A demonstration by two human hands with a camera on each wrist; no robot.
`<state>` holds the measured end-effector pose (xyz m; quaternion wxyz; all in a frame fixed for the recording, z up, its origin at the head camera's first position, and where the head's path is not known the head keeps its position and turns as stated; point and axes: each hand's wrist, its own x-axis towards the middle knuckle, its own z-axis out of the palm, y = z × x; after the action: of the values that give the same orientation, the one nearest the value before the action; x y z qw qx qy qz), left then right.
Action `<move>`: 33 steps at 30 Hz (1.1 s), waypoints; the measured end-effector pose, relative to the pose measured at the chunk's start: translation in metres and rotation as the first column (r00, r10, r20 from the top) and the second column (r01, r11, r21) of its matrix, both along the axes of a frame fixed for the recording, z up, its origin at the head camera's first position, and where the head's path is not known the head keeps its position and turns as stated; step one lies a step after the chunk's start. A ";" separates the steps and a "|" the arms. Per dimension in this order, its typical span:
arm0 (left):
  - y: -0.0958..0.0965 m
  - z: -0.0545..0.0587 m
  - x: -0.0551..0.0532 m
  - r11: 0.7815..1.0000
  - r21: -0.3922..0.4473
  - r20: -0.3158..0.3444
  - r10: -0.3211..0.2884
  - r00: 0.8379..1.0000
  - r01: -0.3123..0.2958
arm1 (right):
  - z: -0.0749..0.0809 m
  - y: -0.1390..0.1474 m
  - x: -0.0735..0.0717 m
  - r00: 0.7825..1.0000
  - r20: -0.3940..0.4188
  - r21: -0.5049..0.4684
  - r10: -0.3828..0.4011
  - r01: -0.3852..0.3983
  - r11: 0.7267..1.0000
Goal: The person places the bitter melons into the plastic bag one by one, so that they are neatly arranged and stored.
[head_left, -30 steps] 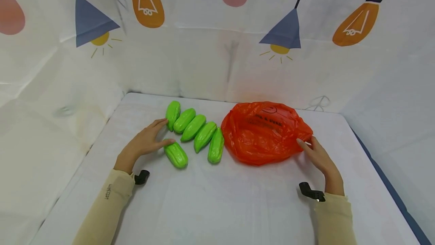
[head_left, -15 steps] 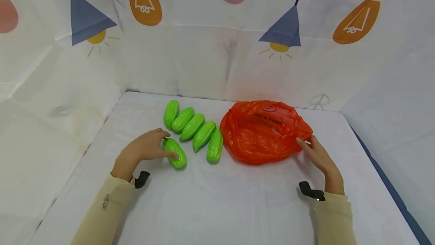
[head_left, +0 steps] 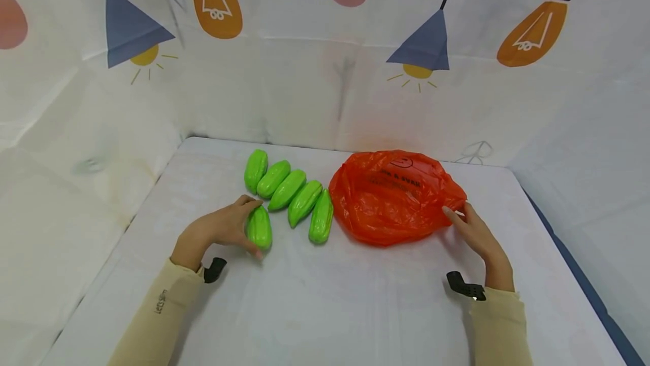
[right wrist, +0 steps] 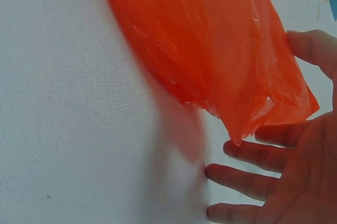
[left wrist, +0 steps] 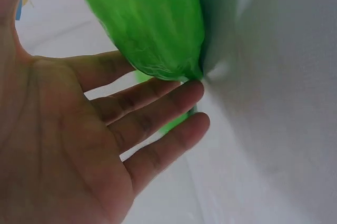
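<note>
My left hand (head_left: pixel 227 225) spans a shiny green ridged gourd (head_left: pixel 260 229) lying on the table, thumb by its near end and fingertips at its far end. In the left wrist view, the fingers (left wrist: pixel 152 124) are extended, and the index finger passes behind the gourd's pointed tip. Beyond it, several similar green gourds (head_left: pixel 288 190) lie side by side in a slanting row. A crumpled red plastic bag (head_left: pixel 391 208) sits right of the row. At its right edge is my right hand (head_left: pixel 477 236), with thumb and index finger lightly touching the plastic and the other fingers (right wrist: pixel 242 182) extended.
A white cloth-covered table (head_left: pixel 325 309) carries everything. White sheets with printed lamps (head_left: pixel 421 44) and bulbs stand behind and at both sides. Small black devices (head_left: pixel 464 286) are strapped at both wrists.
My left hand has come back from the row's left end to the separate gourd, which has turned to lie more nearly straight. The right hand and bag have stayed put.
</note>
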<state>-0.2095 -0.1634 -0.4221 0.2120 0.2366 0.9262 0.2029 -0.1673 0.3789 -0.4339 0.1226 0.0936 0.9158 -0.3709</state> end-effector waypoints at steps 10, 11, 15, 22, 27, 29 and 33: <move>-0.009 0.006 0.000 0.989 0.132 -0.050 -0.054 0.997 0.060 | 0.001 -0.001 -0.001 1.000 0.003 -0.001 0.003 -0.003 1.000; -0.008 0.007 0.001 0.985 0.159 -0.058 -0.065 0.996 0.073 | 0.001 0.000 -0.001 1.000 0.000 -0.001 0.004 -0.004 1.000; 0.000 0.009 0.004 0.969 0.220 -0.068 -0.102 0.992 0.115 | 0.000 0.001 -0.002 1.000 -0.004 -0.001 0.006 -0.006 1.000; 0.018 0.009 0.005 0.951 0.262 -0.130 -0.134 0.982 0.165 | -0.003 0.001 -0.002 1.000 -0.002 -0.002 0.009 -0.009 1.000; 0.040 0.017 -0.004 0.946 0.284 -0.165 -0.115 0.980 0.158 | -0.004 0.003 -0.002 1.000 -0.005 0.007 0.014 -0.014 1.000; 0.053 0.021 -0.010 0.939 0.301 -0.179 -0.116 0.977 0.166 | -0.003 0.004 -0.002 1.000 -0.006 0.003 0.011 -0.011 1.000; 0.078 0.029 -0.022 0.924 0.322 -0.209 -0.142 0.968 0.205 | -0.002 0.002 0.000 1.000 0.001 -0.011 0.004 -0.004 1.000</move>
<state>-0.2315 -0.0853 -0.3930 0.0998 0.3684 0.8679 0.3179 -0.1678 0.3811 -0.4359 0.1243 0.0915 0.9138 -0.3757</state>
